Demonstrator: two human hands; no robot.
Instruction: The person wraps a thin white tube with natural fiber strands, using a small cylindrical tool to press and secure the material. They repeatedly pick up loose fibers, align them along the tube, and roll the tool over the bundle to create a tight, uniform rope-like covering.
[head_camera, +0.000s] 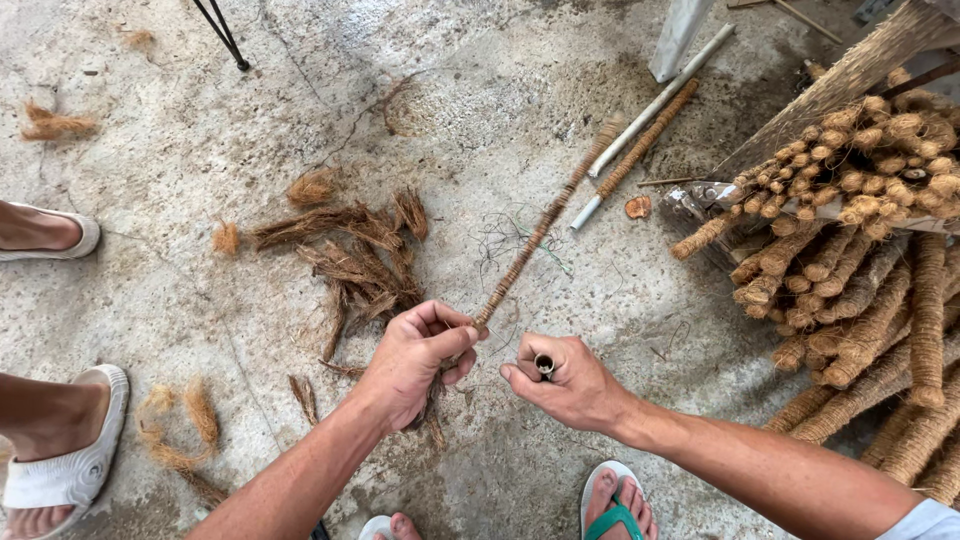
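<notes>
My left hand (415, 360) grips the near end of a long thin stick wrapped in brown coir fibre (545, 225), which slants up and to the right over the concrete floor. Loose fibre strands hang below that fist. Just to the right, my right hand (565, 385) is closed on a small dark tube-like object (545, 366) with its open end facing up. The two hands are a few centimetres apart.
A stack of finished coir-wrapped sticks (870, 260) fills the right side. Loose coir bundles (355, 255) lie left of centre. A white pipe (655, 105) and another wrapped stick lie beyond. Another person's sandalled feet (60, 450) are at left; my own feet are at the bottom.
</notes>
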